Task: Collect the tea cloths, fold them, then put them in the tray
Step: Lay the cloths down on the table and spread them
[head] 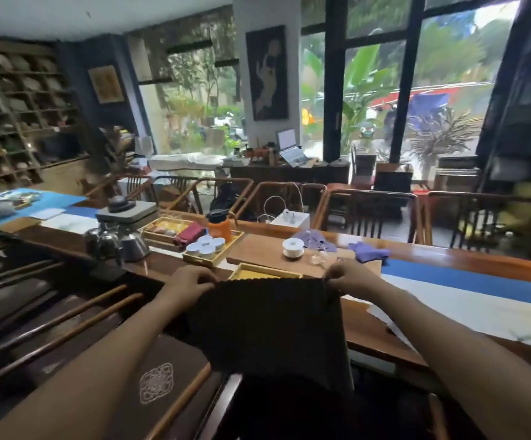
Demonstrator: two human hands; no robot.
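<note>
Fingers of left hand and right hand pinching the top corners of a dark tea cloth, held taut and hanging flat, probably to square it for folding. Just beyond the cloth, an empty yellow-lined tray, near for the drop. Farther past the tray, two purple cloths lying crumpled, uncollected.

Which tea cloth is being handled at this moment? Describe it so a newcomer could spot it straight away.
Start at the long wooden table and look to its near edge, where the left hand and right hand pinch the top corners of the dark brown cloth, which hangs spread out. Unlike the crumpled purple cloths lying further back, it is dark, ribbed and off the table.
</note>
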